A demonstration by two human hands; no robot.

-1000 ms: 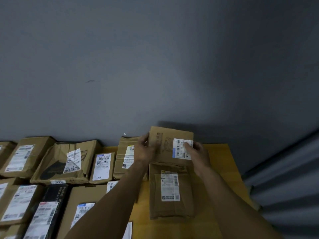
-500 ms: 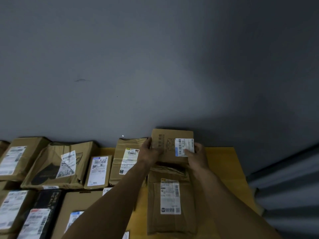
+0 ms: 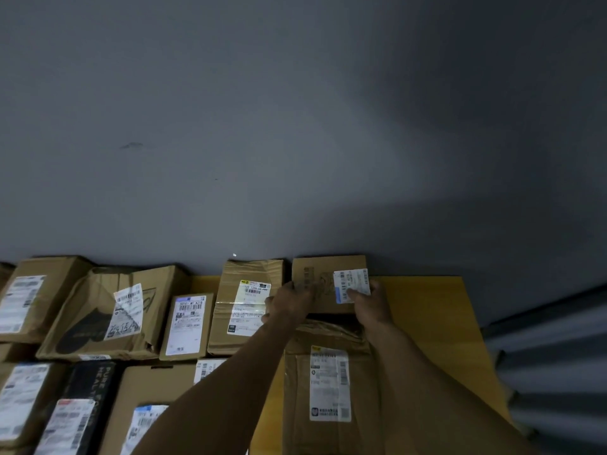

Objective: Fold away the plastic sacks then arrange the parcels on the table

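Left hand and right hand grasp small brown cardboard parcel by its ends, long axis crosswise, just right of crumpled taped carton.

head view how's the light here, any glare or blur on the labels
Head view: dim, with a paler patch on the wall and a shadow on it to the right of the box that the left hand and right hand grip. Head view: its label is bright and blurred, text unreadable; the parcels at the left edge are soft too.
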